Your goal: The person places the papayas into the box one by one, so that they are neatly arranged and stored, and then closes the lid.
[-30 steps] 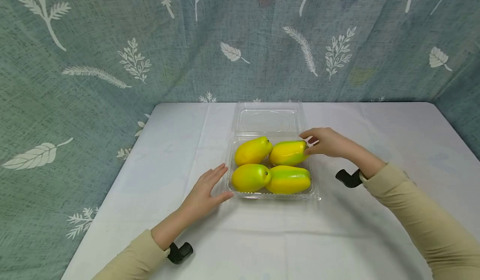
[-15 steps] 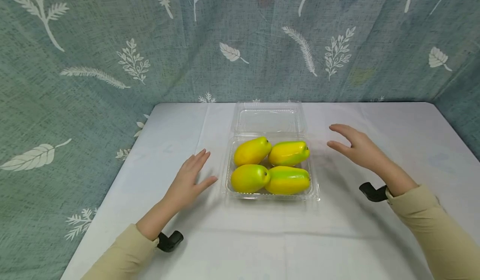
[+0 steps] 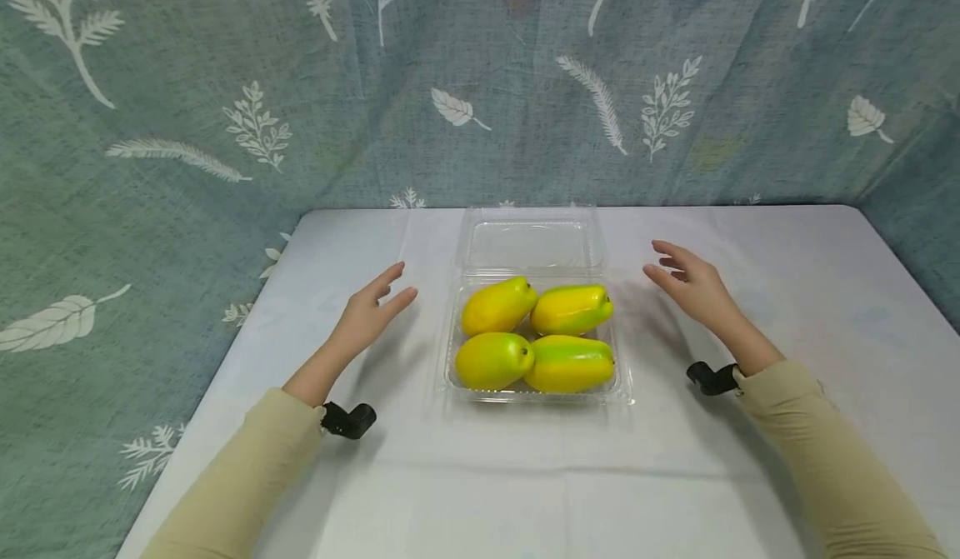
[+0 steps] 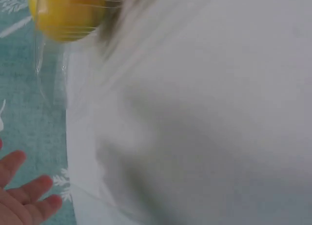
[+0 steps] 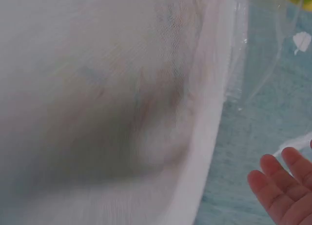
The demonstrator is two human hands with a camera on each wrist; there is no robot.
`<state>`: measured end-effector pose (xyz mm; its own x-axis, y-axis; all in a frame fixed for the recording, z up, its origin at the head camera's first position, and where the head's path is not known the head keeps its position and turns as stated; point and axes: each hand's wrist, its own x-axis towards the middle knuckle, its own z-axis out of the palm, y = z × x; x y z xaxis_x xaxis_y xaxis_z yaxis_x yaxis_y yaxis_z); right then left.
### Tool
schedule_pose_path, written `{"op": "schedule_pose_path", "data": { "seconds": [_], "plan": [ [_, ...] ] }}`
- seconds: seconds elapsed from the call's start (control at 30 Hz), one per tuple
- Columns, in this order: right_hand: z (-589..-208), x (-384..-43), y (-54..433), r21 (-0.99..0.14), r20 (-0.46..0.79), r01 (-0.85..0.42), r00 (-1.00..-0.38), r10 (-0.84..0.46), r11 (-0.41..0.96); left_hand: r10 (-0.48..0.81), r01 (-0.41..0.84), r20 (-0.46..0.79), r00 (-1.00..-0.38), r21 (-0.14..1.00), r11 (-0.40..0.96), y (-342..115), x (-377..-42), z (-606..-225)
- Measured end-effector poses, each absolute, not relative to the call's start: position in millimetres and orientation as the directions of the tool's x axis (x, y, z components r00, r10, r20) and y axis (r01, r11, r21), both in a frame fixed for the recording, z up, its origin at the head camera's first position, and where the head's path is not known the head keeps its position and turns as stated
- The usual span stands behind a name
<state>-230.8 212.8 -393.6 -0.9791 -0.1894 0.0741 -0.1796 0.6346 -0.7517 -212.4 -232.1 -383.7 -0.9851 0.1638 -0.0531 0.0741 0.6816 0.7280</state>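
Observation:
In the head view, several yellow-green fruits shaped like papayas lie in two rows in a clear plastic clamshell box [image 3: 619,392]. They include a back-left fruit [image 3: 498,306], a back-right fruit [image 3: 572,309], a front-left fruit [image 3: 495,361] and a front-right fruit [image 3: 569,364]. Folded back behind them, the box's lid [image 3: 531,244] lies open. My left hand [image 3: 365,316] hovers left of the box, fingers loosely extended and holding nothing. On the other side, my right hand [image 3: 699,291] is raised with relaxed fingers, apart from the box and holding nothing.
A white cloth covers the table [image 3: 480,501], whose far edge meets a blue-green leaf-patterned curtain [image 3: 517,126]. Black wrist cameras [image 3: 348,420] sit on both wrists. The box's edge and a fruit [image 4: 68,15] show in the left wrist view.
My right hand has let go of the back-right fruit and drawn away to the right. My left hand has moved away from the box's left side, leftward and further back.

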Motion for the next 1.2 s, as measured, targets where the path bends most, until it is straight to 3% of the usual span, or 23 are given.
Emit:
{"op": "schedule_pose_path", "data": {
  "seconds": [0.2,0.43,0.57,0.87,1.2],
  "plan": [
    [-403,-252,206,-0.867,-0.071,-0.021,-0.984,-0.164,0.497,0.189,-0.076,-0.206,-0.960,0.843,0.533,-227,-240,-379],
    [-410,-271,196,-0.954,-0.242,0.185,-0.939,-0.246,0.234,0.144,-0.292,-0.406,-0.902,0.822,0.489,-218,-280,-386],
    [-415,-278,192,-0.954,-0.291,0.255,-0.916,-0.277,0.158,0.130,-0.365,-0.465,-0.876,0.813,0.453,-210,-297,-391],
    [-423,-285,182,-0.945,-0.326,0.319,-0.900,-0.291,0.070,0.133,-0.388,-0.491,-0.861,0.803,0.452,-191,-313,-397],
    [-421,-287,177,-0.926,-0.374,0.372,-0.886,-0.274,0.062,0.136,-0.368,-0.491,-0.860,0.784,0.500,-184,-313,-397]
  ]
}}
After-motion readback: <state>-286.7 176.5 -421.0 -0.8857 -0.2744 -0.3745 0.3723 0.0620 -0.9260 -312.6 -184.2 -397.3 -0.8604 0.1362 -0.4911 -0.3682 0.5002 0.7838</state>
